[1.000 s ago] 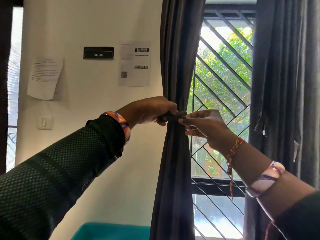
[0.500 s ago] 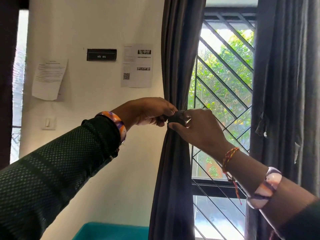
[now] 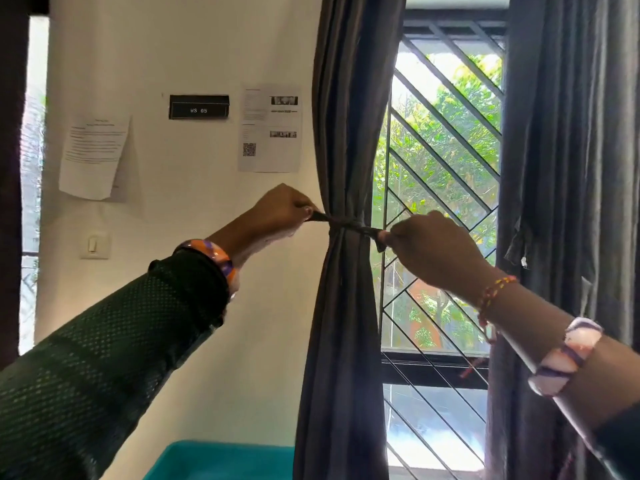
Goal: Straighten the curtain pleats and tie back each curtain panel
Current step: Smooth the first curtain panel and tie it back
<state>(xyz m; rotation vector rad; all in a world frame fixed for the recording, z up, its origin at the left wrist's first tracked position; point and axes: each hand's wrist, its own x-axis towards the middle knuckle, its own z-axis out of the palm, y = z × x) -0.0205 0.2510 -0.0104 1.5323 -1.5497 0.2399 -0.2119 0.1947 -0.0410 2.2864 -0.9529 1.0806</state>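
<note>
Dark grey curtain panel (image 3: 346,133) hangs at the left edge of the window (image 3: 446,168), fabric in long vertical folds, gathered tight into a narrow waist at mid-height, spreading wider above and below. A thin dark tie-back (image 3: 346,224) wraps that waist, knot sitting on the front of the gathered cloth. My left hand (image 3: 277,211) is just left of the panel, fingers curled, pinching the left end of the tie, which runs taut from my fingertips to the knot. My right hand (image 3: 433,244) is just right of the panel, in front of the window grille, fingers clenched round the other end, a short tail poking out below the thumb. Both ends stretch outward, knot between my hands, left hand slightly higher. Second curtain panel (image 3: 568,202), same grey, hangs loose at the right of the window, untied. On the wall, a black plate (image 3: 199,106) reads "WS 05". Next to it a printed sheet (image 3: 270,128) with a QR code, text too small to read. Another paper sheet (image 3: 93,155) further left, also unreadable. Light switch (image 3: 94,244) below it.
</note>
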